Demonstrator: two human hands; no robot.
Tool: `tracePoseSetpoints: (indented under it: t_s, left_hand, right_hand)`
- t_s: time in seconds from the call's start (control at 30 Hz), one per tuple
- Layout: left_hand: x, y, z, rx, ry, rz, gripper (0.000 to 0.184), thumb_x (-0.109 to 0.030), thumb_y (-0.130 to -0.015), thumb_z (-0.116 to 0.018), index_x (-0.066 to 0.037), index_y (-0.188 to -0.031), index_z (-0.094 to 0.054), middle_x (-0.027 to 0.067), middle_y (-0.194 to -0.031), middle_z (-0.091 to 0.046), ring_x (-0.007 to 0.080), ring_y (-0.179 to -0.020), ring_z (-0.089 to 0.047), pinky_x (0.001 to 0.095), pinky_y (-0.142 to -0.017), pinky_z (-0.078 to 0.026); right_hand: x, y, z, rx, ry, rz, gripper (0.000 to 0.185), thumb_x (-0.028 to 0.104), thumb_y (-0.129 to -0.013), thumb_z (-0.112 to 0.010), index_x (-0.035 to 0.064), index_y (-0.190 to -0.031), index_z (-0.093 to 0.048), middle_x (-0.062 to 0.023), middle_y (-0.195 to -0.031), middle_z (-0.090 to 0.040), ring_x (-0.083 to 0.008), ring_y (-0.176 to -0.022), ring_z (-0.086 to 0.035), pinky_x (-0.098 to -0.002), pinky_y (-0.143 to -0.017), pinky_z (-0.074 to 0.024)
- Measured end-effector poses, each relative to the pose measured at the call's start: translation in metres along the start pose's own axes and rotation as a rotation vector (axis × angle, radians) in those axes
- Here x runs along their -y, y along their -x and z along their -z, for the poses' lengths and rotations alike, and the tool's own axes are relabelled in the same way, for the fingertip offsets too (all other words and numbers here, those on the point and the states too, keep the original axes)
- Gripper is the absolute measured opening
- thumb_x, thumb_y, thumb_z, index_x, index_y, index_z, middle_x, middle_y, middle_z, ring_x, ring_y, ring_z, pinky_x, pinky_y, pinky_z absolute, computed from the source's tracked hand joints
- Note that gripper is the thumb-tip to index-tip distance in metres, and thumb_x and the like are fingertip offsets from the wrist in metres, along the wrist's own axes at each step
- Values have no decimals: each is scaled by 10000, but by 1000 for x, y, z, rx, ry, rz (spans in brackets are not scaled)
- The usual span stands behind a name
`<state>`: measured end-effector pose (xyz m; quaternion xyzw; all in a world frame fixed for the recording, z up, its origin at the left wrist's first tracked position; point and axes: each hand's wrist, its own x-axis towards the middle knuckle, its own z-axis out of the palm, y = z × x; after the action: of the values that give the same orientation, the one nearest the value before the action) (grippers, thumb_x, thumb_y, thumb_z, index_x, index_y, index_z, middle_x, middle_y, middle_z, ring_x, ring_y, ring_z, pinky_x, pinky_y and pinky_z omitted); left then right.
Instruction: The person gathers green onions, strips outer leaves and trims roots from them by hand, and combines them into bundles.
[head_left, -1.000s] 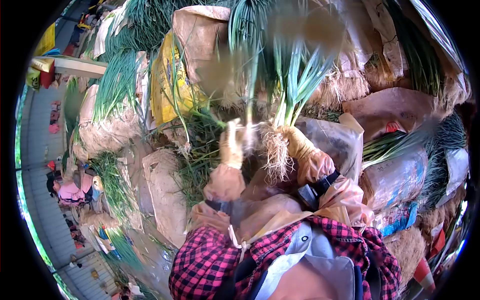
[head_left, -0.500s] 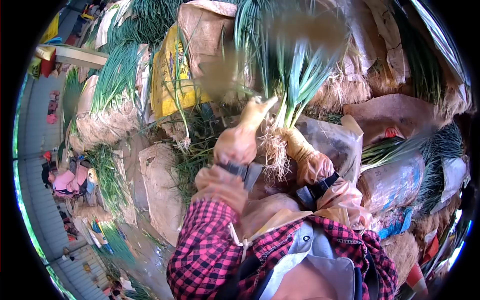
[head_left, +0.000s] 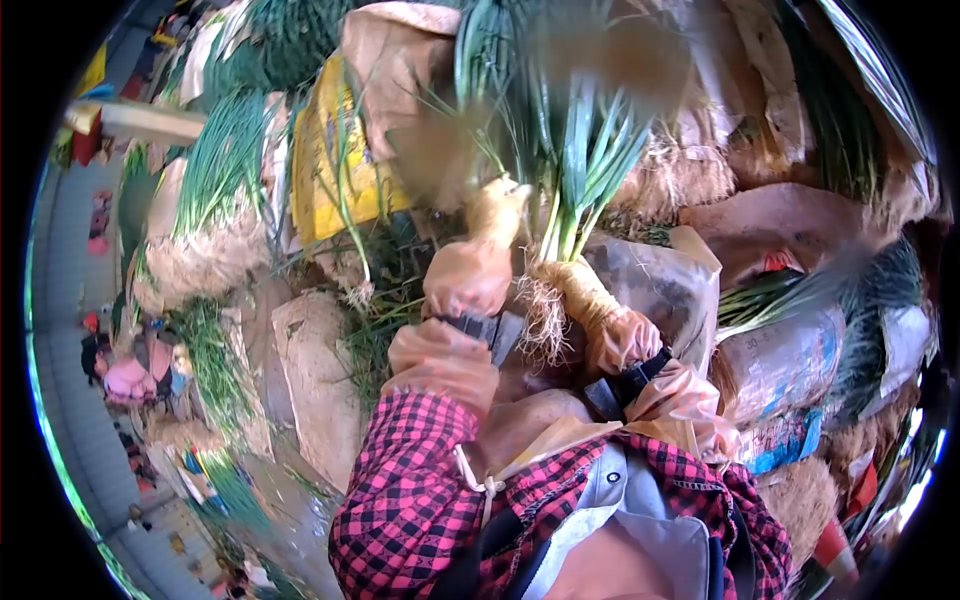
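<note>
My right hand [head_left: 580, 290], in a yellowish glove, is closed around the lower stalks of a bunch of green onions [head_left: 585, 170]. The leaves point up and away from me, and the pale stringy roots [head_left: 543, 320] hang beside the glove. Just left of the bunch is my left hand [head_left: 497, 212], gloved too, with its fingers drawn together. A thin green leaf runs down to its fingertips, but whether they grip it is unclear. Dark bands circle both wrists over clear plastic sleeves. A single green onion [head_left: 355, 240] lies farther left.
Sack-wrapped bundles of green onions [head_left: 225, 165] stand around me. A yellow printed sack [head_left: 345, 150] is at the upper left. Loose green leaves [head_left: 385, 320] lie left of my hands. On the right is another wrapped bundle [head_left: 780, 360]. A person in pink [head_left: 135, 370] is far left.
My left hand has shifted slightly up and left, away from the bunch, and its fingers now point more upward. My right hand still holds the green onions. The view has moved slightly.
</note>
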<state>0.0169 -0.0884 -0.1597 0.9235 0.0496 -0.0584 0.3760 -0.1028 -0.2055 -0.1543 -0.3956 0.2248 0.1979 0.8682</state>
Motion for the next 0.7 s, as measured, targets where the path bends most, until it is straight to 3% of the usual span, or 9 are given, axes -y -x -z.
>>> tracePoseSetpoints:
  t_s: [0.17,0.23,0.27,0.37,0.43,0.47,0.5,0.63,0.7]
  left_hand:
    - [-43,64,53,30,1049,172,209,-189,-809,-643,-7,-898,-591,12,-643,-572,63,-523,-527,147,-400,-362]
    - [8,45,60,-41,1117,89,223,-210,-824,-634,-15,-913,-573,-41,-593,-479,32,-432,-435,168,-347,-313]
    - [8,38,62,-52,1012,257,230,-264,-816,-650,-53,-881,-585,-65,-564,-428,12,-385,-341,160,-330,-272]
    - [42,-11,25,369,848,560,324,-386,-754,-683,-90,-882,-649,-41,-532,-475,61,-373,-396,208,-336,-304]
    - [73,-41,-35,121,387,22,323,-402,-732,-690,-97,-836,-669,-14,-552,-532,99,-393,-454,246,-365,-343]
    - [59,-32,-31,87,365,83,305,-401,-728,-696,-99,-765,-666,2,-584,-568,106,-442,-494,242,-420,-374]
    - [-13,13,9,99,469,296,307,-390,-758,-670,-86,-790,-644,-13,-576,-533,91,-463,-479,237,-418,-357]
    - [33,67,19,298,1084,311,249,-332,-865,-565,-92,-802,-541,-58,-524,-415,44,-380,-353,202,-331,-262]
    - [37,105,46,249,1089,292,251,-331,-885,-539,-108,-770,-514,-55,-536,-425,34,-383,-357,174,-339,-262]
  right_hand:
    - [-4,-11,13,-111,34,27,179,62,-713,-644,-29,-865,-618,-64,-706,-601,-162,-619,-574,-282,-561,-467]
    - [-8,-10,12,-92,16,0,179,63,-720,-639,-35,-868,-615,-67,-700,-601,-168,-607,-575,-285,-551,-468]
    - [-5,-6,8,-46,-49,-46,190,61,-727,-635,-39,-888,-611,-72,-704,-603,-175,-608,-578,-289,-548,-469]
    - [0,-4,4,85,-194,-99,255,24,-735,-616,-41,-980,-590,-114,-825,-622,-205,-745,-603,-292,-659,-494]
    - [1,-3,9,110,-239,-36,290,6,-720,-605,-42,-1004,-578,-123,-890,-625,-212,-843,-594,-307,-756,-481]
    - [2,-3,13,80,-228,-23,310,-2,-713,-601,-41,-1019,-572,-122,-900,-626,-211,-862,-586,-312,-780,-470]
    - [3,-2,17,48,-220,-10,330,-9,-707,-596,-40,-1033,-566,-121,-909,-627,-209,-880,-579,-317,-804,-459]
    - [2,-8,21,-32,-251,-52,235,3,-738,-596,-23,-972,-595,-95,-852,-623,-177,-708,-584,-290,-638,-483]
    - [0,-7,16,-6,-253,-52,218,5,-745,-597,-21,-962,-599,-88,-832,-620,-172,-692,-583,-283,-623,-479]
